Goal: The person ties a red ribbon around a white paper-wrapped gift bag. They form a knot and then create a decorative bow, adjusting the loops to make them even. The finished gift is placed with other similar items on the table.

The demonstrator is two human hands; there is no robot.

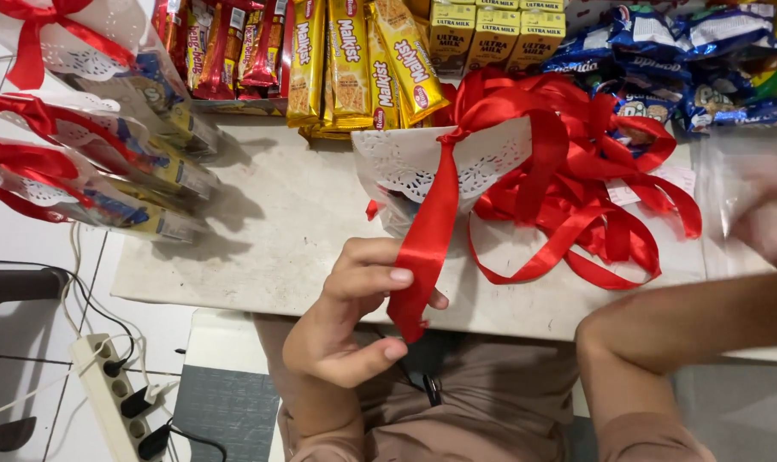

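The left hand (345, 316) pinched the tail of a red ribbon (427, 239) between thumb and forefinger, holding it taut from the doily-wrapped packet (482, 162) on the table (277, 222). The right hand (769, 222) was blurred at a clear bag (730, 184); its grip could not be determined.

**Red satin, white lace paper, bright wrappers**

We see a glossy red ribbon (422, 248) crossing a white paper doily (405, 162) punched with a lace pattern. A tangle of the same red ribbons (576, 188) lies toward the right edge of the pale, faintly mottled beige table (277, 222). Along the far edge stand yellow biscuit packets (350, 60) with red marks, yellow-green milk cartons (495, 34), and blue snack packs (679, 51) with white. At the left edge, clear wrapped parcels (80, 162) show red bows, white lace and blue and yellow contents. Below, a white power strip (115, 398) holds black plugs.
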